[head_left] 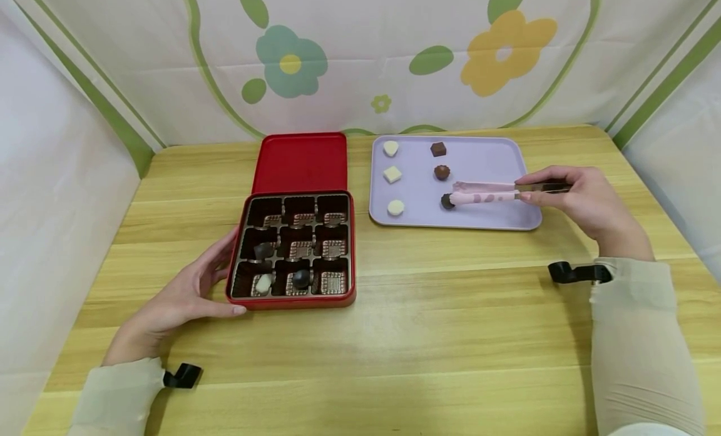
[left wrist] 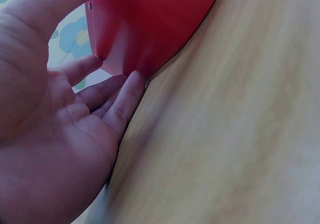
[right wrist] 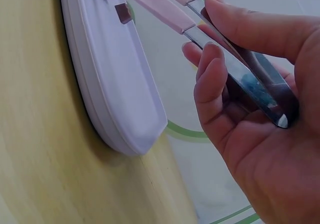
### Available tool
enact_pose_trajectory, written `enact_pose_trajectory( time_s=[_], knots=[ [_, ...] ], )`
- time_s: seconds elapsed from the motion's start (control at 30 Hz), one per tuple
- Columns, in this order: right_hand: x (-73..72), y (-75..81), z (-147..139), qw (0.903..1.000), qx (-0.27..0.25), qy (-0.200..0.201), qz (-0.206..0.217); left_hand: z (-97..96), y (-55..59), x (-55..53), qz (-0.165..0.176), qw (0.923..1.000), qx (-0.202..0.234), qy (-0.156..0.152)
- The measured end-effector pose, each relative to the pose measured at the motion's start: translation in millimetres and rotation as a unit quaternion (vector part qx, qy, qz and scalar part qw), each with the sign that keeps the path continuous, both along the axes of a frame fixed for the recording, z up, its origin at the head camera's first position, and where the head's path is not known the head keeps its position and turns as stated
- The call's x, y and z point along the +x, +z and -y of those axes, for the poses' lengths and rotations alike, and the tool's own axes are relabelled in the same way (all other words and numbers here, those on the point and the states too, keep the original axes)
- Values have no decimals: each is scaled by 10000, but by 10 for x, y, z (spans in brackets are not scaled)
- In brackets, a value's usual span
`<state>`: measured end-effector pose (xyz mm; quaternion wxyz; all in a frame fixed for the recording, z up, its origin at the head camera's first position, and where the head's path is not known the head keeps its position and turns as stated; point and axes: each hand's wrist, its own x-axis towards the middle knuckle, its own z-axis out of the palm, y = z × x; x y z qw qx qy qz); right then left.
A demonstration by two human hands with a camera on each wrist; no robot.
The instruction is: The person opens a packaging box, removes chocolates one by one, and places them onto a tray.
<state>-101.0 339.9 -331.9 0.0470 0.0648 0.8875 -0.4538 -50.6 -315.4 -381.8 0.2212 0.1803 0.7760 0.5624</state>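
My right hand grips small tongs with metal arms and pink tips. Those tips reach over a lilac tray, right at a dark round chocolate. On the tray are also two brown chocolates, one angular and one round, and a column of white ones. With my left hand I touch the near left corner of a red tin, fingertips against its side. Its divided insert holds a dark piece, a white piece and a dark round chocolate.
The tin's red lid lies open behind it. Both stand on a wooden table. A flower-printed cloth rises at the back edge, and pale cloth hangs at the sides.
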Motion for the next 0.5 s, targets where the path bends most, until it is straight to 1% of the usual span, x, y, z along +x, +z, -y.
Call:
enact_pose_trajectory(
  time_s=[0.13,0.33,0.5],
  knots=[
    [-1,-3,0,10000,46,77,-29,0,-1,-2,-7,10000,-1,-9],
    [-16,-19,46,9996,183,215,76,3,-5,6,-17,10000,7,8],
    [-11,-22,72,9994,238,247,14,3,-16,0,-21,10000,8,38]
  ],
)
